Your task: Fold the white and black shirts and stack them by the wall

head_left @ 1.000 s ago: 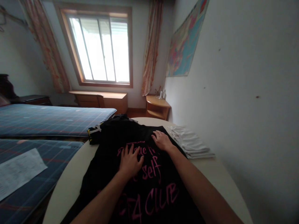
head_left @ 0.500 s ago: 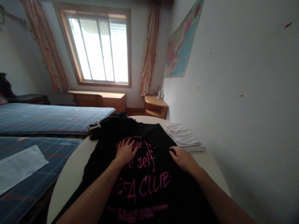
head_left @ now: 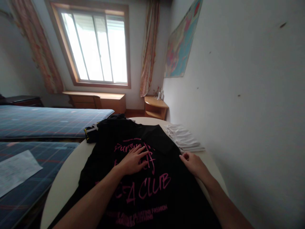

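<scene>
A black T-shirt point(head_left: 154, 179) with pink lettering lies spread over a round cream table point(head_left: 60, 175). My left hand point(head_left: 134, 160) rests flat on the lettering, fingers stretched out and slightly apart. At the shirt's right edge, below the sleeve, my right hand point(head_left: 194, 163) has its fingers curled, with thumb and forefinger pinching the cloth. Beyond the shirt's left shoulder sits a dark bundle of clothing point(head_left: 91, 132) with yellow and white parts. Folded white cloths point(head_left: 184, 138) are stacked past my right hand.
A white wall point(head_left: 250, 127) runs close along the table's right side. To the left are blue plaid mattresses point(head_left: 54, 122), the nearer one bearing a paper sheet point(head_left: 19, 171). A wooden desk point(head_left: 105, 100) and a corner shelf point(head_left: 156, 103) stand at the back below the window.
My left hand has slid right and slightly down over the lettering. My right hand has shifted slightly right and down along the shirt's edge, its fingers more closed. The view has turned slightly right.
</scene>
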A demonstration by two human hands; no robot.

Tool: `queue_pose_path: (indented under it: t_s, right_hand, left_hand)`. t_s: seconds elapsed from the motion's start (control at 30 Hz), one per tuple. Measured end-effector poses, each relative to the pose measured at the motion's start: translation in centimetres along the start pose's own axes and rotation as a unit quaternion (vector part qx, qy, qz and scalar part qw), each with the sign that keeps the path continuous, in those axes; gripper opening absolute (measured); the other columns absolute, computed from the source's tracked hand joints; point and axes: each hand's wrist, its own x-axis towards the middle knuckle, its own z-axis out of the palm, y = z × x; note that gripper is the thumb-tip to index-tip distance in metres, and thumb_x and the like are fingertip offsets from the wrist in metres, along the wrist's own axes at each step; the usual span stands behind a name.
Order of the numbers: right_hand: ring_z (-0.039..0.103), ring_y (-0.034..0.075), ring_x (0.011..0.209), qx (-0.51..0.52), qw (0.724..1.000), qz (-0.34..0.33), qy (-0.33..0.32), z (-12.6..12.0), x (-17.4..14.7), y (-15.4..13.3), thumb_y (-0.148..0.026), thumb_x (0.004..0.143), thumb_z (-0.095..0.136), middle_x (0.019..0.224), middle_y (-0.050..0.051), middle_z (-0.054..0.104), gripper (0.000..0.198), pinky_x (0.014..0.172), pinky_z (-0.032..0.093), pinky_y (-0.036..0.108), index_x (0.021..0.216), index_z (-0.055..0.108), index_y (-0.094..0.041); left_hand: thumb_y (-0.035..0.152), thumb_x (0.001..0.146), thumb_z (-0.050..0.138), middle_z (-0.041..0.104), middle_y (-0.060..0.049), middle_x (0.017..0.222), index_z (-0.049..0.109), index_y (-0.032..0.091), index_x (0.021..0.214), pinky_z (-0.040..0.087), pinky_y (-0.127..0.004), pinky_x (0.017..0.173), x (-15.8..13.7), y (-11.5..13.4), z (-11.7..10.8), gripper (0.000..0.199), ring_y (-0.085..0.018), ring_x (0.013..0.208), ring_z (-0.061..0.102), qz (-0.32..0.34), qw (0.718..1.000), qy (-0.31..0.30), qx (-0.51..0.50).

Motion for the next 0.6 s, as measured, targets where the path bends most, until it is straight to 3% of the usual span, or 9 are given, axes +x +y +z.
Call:
queue_pose_path:
  t_s: [0.1, 0.23, 0.37, 0.47, 0.6]
  right_hand:
    - [0.068, 0.019, 0.075, 0.086, 0.996, -0.01, 0.026, 0.3, 0.2, -0.5, -0.039, 0.085, 0.052, 0.085, 0.007, 0.072, 0.024, 0.07, 0.048, 0.028, 0.092, 0.064, -0.019]
    - [0.069, 0.019, 0.086, 0.163, 0.986, -0.045, 0.005, 0.5, 0.5, -1.7, -0.029, 0.079, 0.056, 0.119, 0.011, 0.068, 0.047, 0.075, 0.053, 0.03, 0.125, 0.059, -0.019]
    - [0.067, 0.022, 0.102, 0.138, 0.988, -0.063, -0.014, -0.5, 0.8, -3.8, -0.022, 0.079, 0.054, 0.124, 0.011, 0.067, 0.048, 0.089, 0.051, 0.034, 0.126, 0.063, -0.017]
    - [0.069, 0.022, 0.097, 0.118, 0.991, -0.063, -0.014, -1.5, 0.9, -6.0, -0.021, 0.08, 0.055, 0.122, 0.01, 0.069, 0.051, 0.09, 0.052, 0.035, 0.13, 0.062, -0.016]
    - [0.066, 0.024, 0.107, 0.125, 0.985, -0.115, -0.025, -1.7, 0.3, -9.0, -0.023, 0.081, 0.055, 0.128, 0.011, 0.065, 0.055, 0.095, 0.051, 0.037, 0.135, 0.058, -0.015]
  left_hand:
    - [0.047, 0.093, 0.053, 0.037, -0.002, 0.156, 0.051, 0.034, 0.141, 0.024, -0.047, 0.119, 0.0, -0.1, 0.0, 0.05, -0.028, 0.147, 0.026, 0.003, 1.0, 0.006, -0.004]
    - [0.047, 0.093, 0.053, 0.037, -0.003, 0.156, 0.05, 0.032, 0.141, 0.023, -0.049, 0.119, 0.0, -0.1, 0.1, 0.051, -0.028, 0.147, 0.026, 0.003, 1.0, 0.004, -0.004]
    - [0.048, 0.093, 0.052, 0.037, -0.003, 0.156, 0.051, 0.032, 0.141, 0.023, -0.049, 0.119, 0.0, -0.2, 0.2, 0.051, -0.029, 0.147, 0.026, 0.0, 1.0, 0.006, -0.004]
    - [0.048, 0.093, 0.052, 0.037, -0.003, 0.156, 0.052, 0.031, 0.14, 0.023, -0.049, 0.119, 0.0, -0.3, 0.3, 0.05, -0.029, 0.146, 0.026, 0.003, 1.0, 0.014, -0.005]
    - [0.039, 0.093, 0.05, 0.044, -0.007, 0.151, 0.047, 0.022, 0.143, 0.025, -0.044, 0.119, 0.3, -0.4, 0.6, 0.053, -0.026, 0.144, 0.031, -0.012, 0.999, 0.042, -0.021]
